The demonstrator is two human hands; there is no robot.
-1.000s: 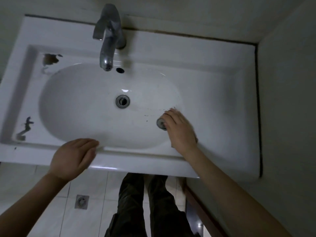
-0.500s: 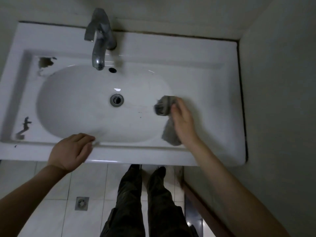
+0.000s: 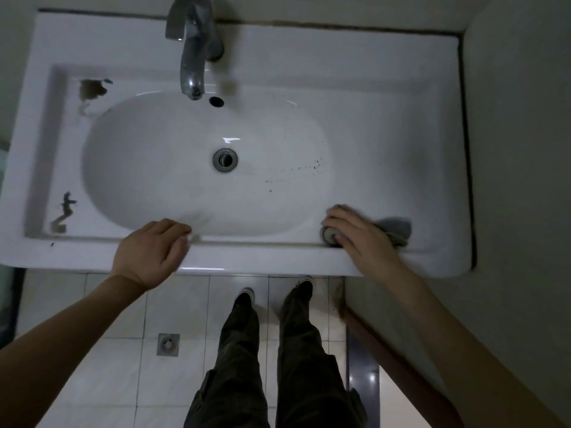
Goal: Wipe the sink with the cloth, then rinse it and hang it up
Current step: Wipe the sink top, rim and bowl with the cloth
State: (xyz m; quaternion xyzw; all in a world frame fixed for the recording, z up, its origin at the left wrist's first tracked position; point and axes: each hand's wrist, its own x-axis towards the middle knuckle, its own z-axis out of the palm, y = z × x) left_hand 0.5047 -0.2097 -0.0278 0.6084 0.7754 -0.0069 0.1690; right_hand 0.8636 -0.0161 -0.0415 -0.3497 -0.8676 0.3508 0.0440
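A white sink [image 3: 386, 125] with an oval basin fills the upper view. Dark specks dot the basin's right slope [image 3: 315, 165]. My right hand [image 3: 358, 233] presses a grey cloth [image 3: 395, 230] onto the front right ledge of the sink, fingers spread over it; a rolled end of the cloth shows under the fingertips. My left hand [image 3: 151, 251] rests on the sink's front rim with fingers loosely bent, holding nothing.
A chrome tap [image 3: 194, 57] stands at the back above the overflow hole, with the drain [image 3: 225, 159] mid-basin. Chipped dark patches mark the sink's left ledge [image 3: 91, 89]. A wall closes the right side. Tiled floor with a floor drain [image 3: 168, 344] lies below.
My right hand has dragged the cloth from the basin's right slope toward me onto the front right ledge. The left hand stays on the front rim.
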